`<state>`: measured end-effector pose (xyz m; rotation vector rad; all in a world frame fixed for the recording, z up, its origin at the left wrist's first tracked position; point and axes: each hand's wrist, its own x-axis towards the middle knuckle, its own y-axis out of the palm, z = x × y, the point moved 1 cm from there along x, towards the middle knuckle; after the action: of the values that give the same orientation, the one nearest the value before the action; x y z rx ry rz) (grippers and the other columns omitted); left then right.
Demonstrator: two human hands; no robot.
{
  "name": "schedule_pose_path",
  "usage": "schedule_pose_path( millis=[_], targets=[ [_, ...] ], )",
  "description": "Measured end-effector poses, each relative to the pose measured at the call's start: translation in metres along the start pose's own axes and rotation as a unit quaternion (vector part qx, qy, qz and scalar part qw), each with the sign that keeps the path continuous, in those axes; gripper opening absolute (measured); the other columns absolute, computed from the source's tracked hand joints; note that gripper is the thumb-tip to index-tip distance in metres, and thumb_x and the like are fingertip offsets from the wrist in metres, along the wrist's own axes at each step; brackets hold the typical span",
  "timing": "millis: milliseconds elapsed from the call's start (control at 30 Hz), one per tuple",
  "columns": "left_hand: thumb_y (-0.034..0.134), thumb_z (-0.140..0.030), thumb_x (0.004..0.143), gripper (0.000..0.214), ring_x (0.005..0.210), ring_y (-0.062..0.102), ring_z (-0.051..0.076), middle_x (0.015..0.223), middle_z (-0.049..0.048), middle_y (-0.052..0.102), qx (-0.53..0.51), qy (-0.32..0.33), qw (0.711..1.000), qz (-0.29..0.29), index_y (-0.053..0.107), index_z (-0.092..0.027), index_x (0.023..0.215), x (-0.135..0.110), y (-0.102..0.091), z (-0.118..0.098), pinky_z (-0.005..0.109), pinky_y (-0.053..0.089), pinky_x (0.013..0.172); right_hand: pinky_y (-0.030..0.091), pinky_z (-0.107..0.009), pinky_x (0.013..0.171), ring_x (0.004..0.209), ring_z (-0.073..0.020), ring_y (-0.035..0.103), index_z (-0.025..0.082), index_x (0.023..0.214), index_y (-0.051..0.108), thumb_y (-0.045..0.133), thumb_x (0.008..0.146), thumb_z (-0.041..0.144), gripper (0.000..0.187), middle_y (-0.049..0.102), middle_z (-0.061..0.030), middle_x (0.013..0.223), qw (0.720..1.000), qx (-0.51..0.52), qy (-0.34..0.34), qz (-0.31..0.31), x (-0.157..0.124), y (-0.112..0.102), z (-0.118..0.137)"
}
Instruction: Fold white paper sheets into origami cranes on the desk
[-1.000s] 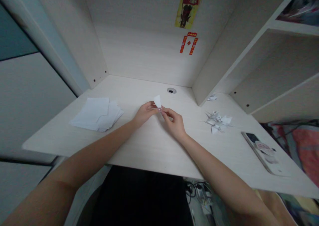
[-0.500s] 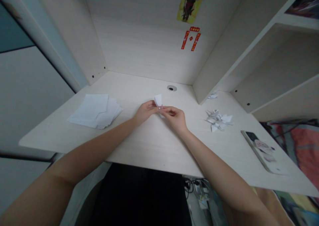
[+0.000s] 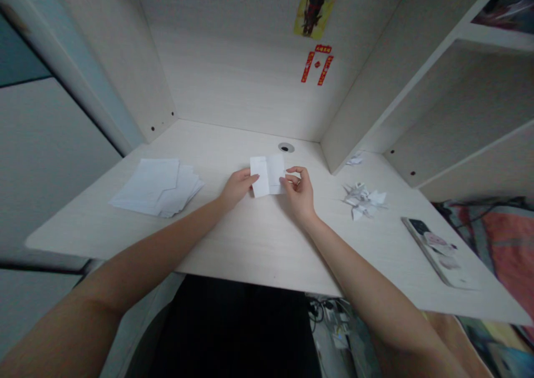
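Note:
A small white sheet of paper (image 3: 273,173) is spread between my hands, with a crease running down its middle and fainter fold lines across it. My left hand (image 3: 240,188) pinches its left edge, thumb on top. At the right edge, my right hand (image 3: 299,189) grips it between thumb and fingers. To the left lies a loose stack of white paper sheets (image 3: 156,183). Right of my right hand is a pile of small folded white paper pieces (image 3: 362,198).
A phone (image 3: 436,250) with a decorated case lies near the desk's right side. An upright partition (image 3: 354,117) rises behind the paper pile. A cable hole (image 3: 286,148) sits near the back wall. Cables (image 3: 319,311) hang below the desk's front edge.
The paper was folded into a narrow strip between my fingertips; now it is opened out flat. My hands have moved slightly apart.

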<state>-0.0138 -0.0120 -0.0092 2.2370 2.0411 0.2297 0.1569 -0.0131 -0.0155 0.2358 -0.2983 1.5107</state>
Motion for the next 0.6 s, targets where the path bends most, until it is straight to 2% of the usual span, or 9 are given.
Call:
schedule_pose_path(
  millis=[133, 300, 400, 500, 600],
  targets=[
    [0.064, -0.032, 0.069, 0.037, 0.08, 0.064, 0.022, 0.091, 0.0092, 0.07, -0.008, 0.031, 0.999, -0.02, 0.064, -0.011, 0.1, 0.001, -0.002, 0.0, 0.036, 0.049, 0.076, 0.042, -0.024, 0.056, 0.066, -0.0135, 0.058, 0.02, 0.092, 0.061, 0.054, 0.077, 0.032, 0.021, 0.065, -0.0041, 0.092, 0.997, -0.062, -0.031, 0.02, 0.003, -0.004, 0.004],
    [0.064, -0.029, 0.069, 0.041, 0.075, 0.065, 0.022, 0.087, 0.0088, 0.071, -0.011, 0.038, 0.998, -0.043, 0.061, -0.011, 0.106, 0.0, -0.004, -0.002, 0.034, 0.05, 0.071, 0.041, -0.025, 0.054, 0.06, -0.013, 0.055, 0.018, 0.094, 0.067, 0.052, 0.076, 0.031, 0.027, 0.067, -0.0039, 0.088, 0.997, -0.069, 0.0, 0.046, 0.005, -0.005, 0.0],
    [0.065, -0.029, 0.068, 0.04, 0.075, 0.065, 0.021, 0.086, 0.0078, 0.071, -0.022, 0.03, 0.998, -0.043, 0.062, -0.012, 0.104, 0.002, -0.006, -0.002, 0.034, 0.05, 0.072, 0.041, -0.024, 0.055, 0.058, -0.0123, 0.053, 0.019, 0.095, 0.067, 0.049, 0.076, 0.029, 0.029, 0.066, -0.0011, 0.079, 0.997, -0.056, 0.006, 0.057, 0.007, -0.006, -0.002],
    [0.067, -0.029, 0.067, 0.04, 0.078, 0.065, 0.021, 0.089, 0.0083, 0.071, -0.045, 0.022, 0.998, -0.034, 0.063, -0.012, 0.103, 0.004, -0.009, -0.002, 0.036, 0.049, 0.078, 0.045, -0.026, 0.062, 0.07, -0.0146, 0.058, 0.021, 0.097, 0.067, 0.044, 0.076, 0.025, 0.031, 0.066, -0.0005, 0.081, 0.996, -0.002, 0.02, 0.084, 0.01, -0.008, -0.003],
    [0.068, -0.029, 0.066, 0.039, 0.081, 0.065, 0.021, 0.091, 0.0086, 0.071, -0.062, 0.011, 0.998, -0.023, 0.063, -0.012, 0.101, 0.004, -0.008, -0.002, 0.036, 0.048, 0.081, 0.047, -0.03, 0.074, 0.086, -0.0169, 0.061, 0.022, 0.099, 0.066, 0.047, 0.073, 0.022, 0.032, 0.067, -0.0017, 0.098, 0.994, 0.017, -0.004, 0.105, 0.012, -0.008, -0.003]
  ],
)
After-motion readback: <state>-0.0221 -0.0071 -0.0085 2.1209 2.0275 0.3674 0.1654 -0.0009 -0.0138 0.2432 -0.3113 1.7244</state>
